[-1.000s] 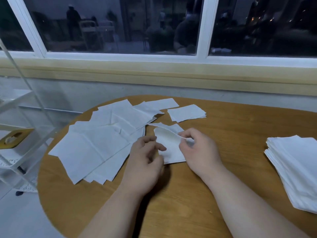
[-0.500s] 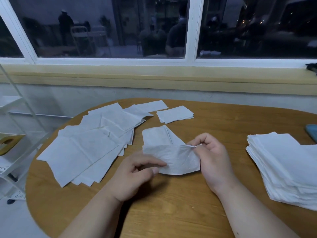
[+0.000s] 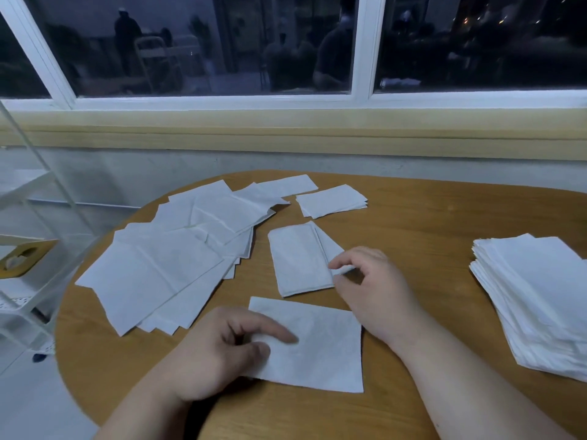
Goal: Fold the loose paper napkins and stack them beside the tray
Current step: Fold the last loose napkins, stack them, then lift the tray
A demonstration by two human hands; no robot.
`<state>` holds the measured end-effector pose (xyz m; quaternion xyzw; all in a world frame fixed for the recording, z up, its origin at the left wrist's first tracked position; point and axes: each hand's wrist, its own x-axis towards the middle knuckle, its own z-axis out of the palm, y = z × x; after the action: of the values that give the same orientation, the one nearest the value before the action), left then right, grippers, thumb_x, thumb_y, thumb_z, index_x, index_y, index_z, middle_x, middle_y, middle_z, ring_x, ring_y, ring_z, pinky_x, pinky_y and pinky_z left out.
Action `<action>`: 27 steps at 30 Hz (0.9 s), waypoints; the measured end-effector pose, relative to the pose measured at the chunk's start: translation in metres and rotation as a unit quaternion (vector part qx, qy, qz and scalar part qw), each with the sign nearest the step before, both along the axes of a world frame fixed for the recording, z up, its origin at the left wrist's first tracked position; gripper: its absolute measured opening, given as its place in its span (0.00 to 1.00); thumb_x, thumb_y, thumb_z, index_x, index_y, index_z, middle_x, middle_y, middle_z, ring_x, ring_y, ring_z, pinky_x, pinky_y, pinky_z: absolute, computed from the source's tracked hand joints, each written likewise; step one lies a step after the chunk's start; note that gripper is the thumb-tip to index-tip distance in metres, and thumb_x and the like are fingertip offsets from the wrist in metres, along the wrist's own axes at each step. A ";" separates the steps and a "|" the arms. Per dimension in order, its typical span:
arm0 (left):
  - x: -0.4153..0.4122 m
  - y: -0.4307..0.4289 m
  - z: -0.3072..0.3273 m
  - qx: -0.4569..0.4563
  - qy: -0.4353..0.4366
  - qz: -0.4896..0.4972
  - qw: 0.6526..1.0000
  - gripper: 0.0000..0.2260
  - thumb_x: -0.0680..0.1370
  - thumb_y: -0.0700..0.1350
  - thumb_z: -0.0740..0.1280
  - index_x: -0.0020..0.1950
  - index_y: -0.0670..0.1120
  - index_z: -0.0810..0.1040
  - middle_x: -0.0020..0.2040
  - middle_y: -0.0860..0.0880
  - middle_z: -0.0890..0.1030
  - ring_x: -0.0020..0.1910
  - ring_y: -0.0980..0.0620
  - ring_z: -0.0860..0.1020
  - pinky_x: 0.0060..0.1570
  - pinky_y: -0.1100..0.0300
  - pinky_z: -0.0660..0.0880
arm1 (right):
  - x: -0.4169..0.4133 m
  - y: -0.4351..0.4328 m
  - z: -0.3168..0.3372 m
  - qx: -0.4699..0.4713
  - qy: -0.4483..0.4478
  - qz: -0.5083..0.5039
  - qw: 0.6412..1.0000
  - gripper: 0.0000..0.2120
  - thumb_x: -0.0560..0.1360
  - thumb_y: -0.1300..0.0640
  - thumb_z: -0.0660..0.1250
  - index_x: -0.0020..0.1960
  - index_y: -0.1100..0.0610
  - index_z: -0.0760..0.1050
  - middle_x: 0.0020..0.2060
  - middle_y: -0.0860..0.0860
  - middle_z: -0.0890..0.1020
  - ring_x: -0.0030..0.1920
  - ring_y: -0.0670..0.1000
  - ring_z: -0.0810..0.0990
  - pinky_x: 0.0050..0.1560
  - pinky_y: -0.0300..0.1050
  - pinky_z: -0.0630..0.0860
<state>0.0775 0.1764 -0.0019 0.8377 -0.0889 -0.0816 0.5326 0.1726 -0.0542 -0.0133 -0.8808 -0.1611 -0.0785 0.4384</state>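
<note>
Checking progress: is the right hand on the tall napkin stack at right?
No, the right hand pinches a folded napkin mid-table, well apart from the napkin stack.

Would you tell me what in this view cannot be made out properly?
Tray: none shows in the head view; it may lie beyond the frame.
Napkin stack: head view, cut off by the right edge, so its count is unknown.
Yellow object: head view, dim and blurred behind the clear panel.
Near napkin: head view, left edge hidden under the left hand.

Loose napkins point(image 3: 158, 271) left, stack point(image 3: 533, 290) perhaps rightmost
</note>
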 end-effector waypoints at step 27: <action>0.002 -0.006 -0.005 -0.005 -0.020 -0.006 1.000 0.17 0.68 0.40 0.63 0.49 0.54 0.87 0.26 0.42 0.69 0.26 0.43 0.61 0.30 0.54 0.57 | 0.005 0.020 -0.009 -0.219 -0.015 -0.121 0.968 0.14 0.73 0.34 0.67 0.44 0.45 0.76 0.48 0.43 0.73 0.57 0.50 0.69 0.59 0.49 0.62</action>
<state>0.0795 0.1706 -0.0072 0.8359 -0.1052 -0.0679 0.5343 0.1777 -0.0345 -0.0225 -0.9670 -0.0736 -0.1068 0.2192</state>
